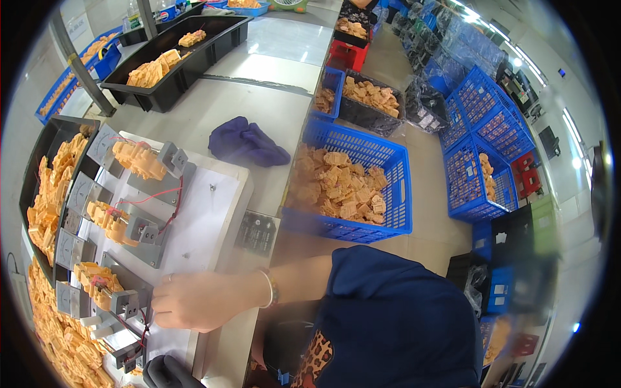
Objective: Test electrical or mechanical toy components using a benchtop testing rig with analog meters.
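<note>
My right hand (207, 301), bare with a bracelet, reaches in from the right. Its fingers are bent together beside the grey end of the nearest full fixture (126, 302); what they grip, if anything, is hidden. An orange plastic part (97, 284) sits in that fixture. Farther up, a second orange part (110, 222) and a third orange part (139, 160) sit in similar fixtures with red wires and small meter panels (81, 194). My left hand (169, 374), in a dark glove, is at the lower edge, below the fixtures. Its fingers are mostly cut off.
Orange parts heap along the left, partly in a black tray (77, 132). Another black tray (174, 87) stands at the back. A purple cloth (246, 142) lies on the table (272, 107). Blue crates (400, 187) of parts stand on the floor to the right.
</note>
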The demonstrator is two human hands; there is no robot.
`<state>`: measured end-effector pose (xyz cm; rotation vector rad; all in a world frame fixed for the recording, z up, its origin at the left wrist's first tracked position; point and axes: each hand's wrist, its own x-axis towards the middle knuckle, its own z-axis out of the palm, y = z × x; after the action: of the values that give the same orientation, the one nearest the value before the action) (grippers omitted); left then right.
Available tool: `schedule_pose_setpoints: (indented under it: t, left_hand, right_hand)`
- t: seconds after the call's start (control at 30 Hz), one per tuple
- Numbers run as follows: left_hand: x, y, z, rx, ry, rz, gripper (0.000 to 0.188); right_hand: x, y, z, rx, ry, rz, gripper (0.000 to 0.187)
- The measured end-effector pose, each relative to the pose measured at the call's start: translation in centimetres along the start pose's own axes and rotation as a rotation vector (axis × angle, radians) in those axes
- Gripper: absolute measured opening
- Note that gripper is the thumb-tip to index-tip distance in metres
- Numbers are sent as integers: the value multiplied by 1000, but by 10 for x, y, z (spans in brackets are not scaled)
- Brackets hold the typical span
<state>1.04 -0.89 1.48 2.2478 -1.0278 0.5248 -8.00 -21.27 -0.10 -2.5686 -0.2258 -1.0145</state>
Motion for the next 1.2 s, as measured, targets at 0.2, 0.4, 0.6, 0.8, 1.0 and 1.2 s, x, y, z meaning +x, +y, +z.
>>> schedule_pose_setpoints:
  t: [0.2, 0.4, 0.6, 0.8, 1.0, 1.2]
  left_hand:
    - [-4, 0, 0, -128, -124, -202, 12]
    - [-6, 1, -6, -49, -62, -90, 10]
    - [2, 5, -6, -51, -30, -84, 11]
    - [3, 7, -5, -54, -40, -84, 12]
    - [0, 4, -6, -29, -98, -108, 11]
    - [-4, 0, -4, -127, -79, -140, 13]
  right_hand:
    - [2, -1, -8, 90, -60, 27, 13]
    - [8, -4, -14, 159, -196, 36, 8]
    - [16, -5, -18, 225, -106, 103, 10]
    - [13, -3, -19, 227, -139, 117, 10]
    - [15, -4, -17, 226, -138, 132, 12]
    - [9, -1, -14, 226, -150, 93, 13]
